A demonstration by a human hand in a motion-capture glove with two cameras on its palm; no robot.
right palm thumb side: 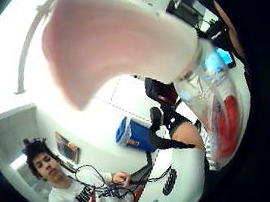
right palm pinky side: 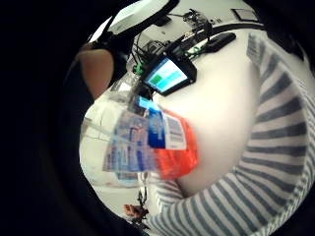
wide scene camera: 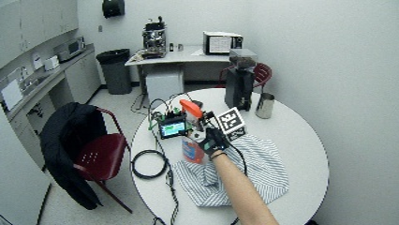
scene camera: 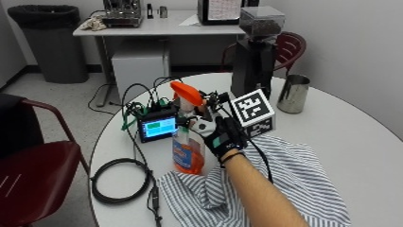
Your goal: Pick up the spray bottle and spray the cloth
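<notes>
The gloved right hand (scene camera: 222, 136) has its grip wrapped round the neck of a clear plastic spray bottle (scene camera: 188, 149) with an orange trigger head and orange liquid in its lower part, holding it upright. Whether the base touches the round white surface (scene camera: 353, 127) or hangs just above it cannot be told. The bottle stands just beside the edge of the crumpled grey-and-white striped cloth (scene camera: 302, 182), which lies under the forearm. A small black device with a lit green screen (scene camera: 158, 126) sits just behind the bottle.
</notes>
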